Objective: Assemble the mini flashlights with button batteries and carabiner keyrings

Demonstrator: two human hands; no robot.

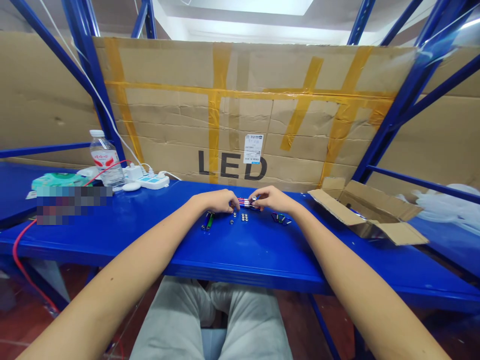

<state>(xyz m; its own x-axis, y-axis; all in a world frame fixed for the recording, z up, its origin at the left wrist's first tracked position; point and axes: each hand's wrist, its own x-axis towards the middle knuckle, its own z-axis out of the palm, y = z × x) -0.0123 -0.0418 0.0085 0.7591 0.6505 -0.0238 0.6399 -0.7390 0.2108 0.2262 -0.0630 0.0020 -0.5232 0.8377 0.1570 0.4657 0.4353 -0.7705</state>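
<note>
Nearer the body than the grip, dark and green tubes (210, 221) lie leftward, silver button-shaped pieces (245, 217) sit mostly grouped between, and small clip-like pieces (280, 218) rightward, perhaps sorted for easy reach. The right hand (273, 199) seems to pinch a small silver piece (254, 198) beside red-and-purple tubes (244, 202) between both hands; whether the left hand (222, 201) clamps these, I cannot tell. Beyond stands a taped cardboard panel (180, 130).
</note>
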